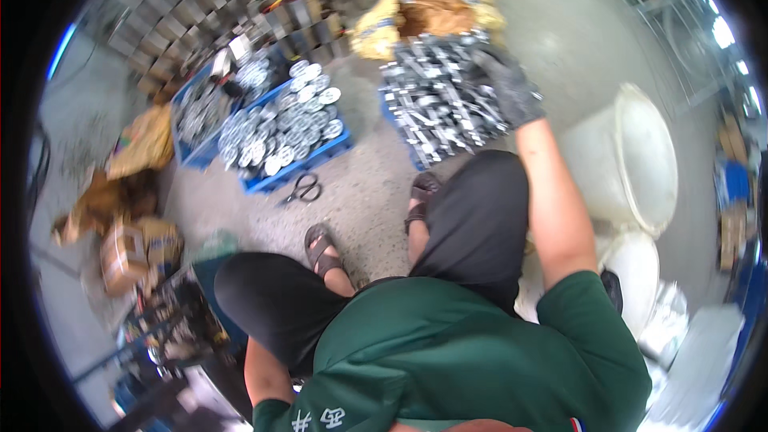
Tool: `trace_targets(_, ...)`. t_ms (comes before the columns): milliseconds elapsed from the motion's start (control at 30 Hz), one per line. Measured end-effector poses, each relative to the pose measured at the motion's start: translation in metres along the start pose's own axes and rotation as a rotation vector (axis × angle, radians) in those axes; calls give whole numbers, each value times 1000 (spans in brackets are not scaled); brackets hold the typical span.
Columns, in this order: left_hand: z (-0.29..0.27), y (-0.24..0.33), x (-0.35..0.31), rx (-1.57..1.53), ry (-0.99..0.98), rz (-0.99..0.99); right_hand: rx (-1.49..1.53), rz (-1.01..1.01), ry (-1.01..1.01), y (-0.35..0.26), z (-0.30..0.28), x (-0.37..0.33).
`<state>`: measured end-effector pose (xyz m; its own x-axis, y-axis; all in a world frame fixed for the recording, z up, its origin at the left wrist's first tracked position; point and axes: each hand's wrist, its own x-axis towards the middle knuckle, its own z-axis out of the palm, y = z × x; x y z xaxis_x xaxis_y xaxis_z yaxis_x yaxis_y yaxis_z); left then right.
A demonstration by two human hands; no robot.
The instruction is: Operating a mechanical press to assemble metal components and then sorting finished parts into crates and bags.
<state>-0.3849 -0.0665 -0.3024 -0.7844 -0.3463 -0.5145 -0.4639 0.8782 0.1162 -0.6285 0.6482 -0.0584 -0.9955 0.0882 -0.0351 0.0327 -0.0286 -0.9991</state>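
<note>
You sit low, knees apart, green shirt (448,352) filling the 6 o'clock edge and black shorts (472,224) just above it. Your left arm drops out of view at 7 o'clock; the left hand is not visible, so its fingers cannot be told. Both feet in sandals (320,244) rest on the concrete floor (364,184) near the centre.

Your right arm runs up from 5 o'clock toward 1 o'clock. The right hand (508,88), in a dark glove, lies on the far right edge of a heap of metal parts (436,104). The gloved fingers look curled down onto the parts, close together, though blur hides whether they pinch any one piece. The heap sits just beyond your right knee, at 12 o'clock from it, piled over a blue crate whose rim barely shows.

At 10 o'clock from your left foot, scissors (302,189) lie on the floor, just beside a blue tray (320,162) packed with round metal discs (280,128). A second blue tray (192,116) of similar parts touches it on the 9 o'clock side.

At 3 o'clock, near your right forearm, stands a white bucket (632,160). Farther off at 12 o'clock, a yellow sack (384,24) lies behind the heap. Cardboard boxes (128,248) sit at 9 o'clock.
</note>
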Motion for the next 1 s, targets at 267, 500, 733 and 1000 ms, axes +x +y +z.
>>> trace_targets(267, -81, -1, 3, -578, 57, -4, -439, -517, 820, 138, -84, -82)
trace_targets(500, -212, 118, -10, -1054, 221, 349, -741, 450, 453, 283, -80, -181)
trace_targets(733, -289, 267, -34, -1074, 221, 634, -1021, 598, 46, 291, -63, -192)
trace_targets(1000, -196, 302, -18, -283, 158, 669, -1050, 652, 149, 301, -87, -159)
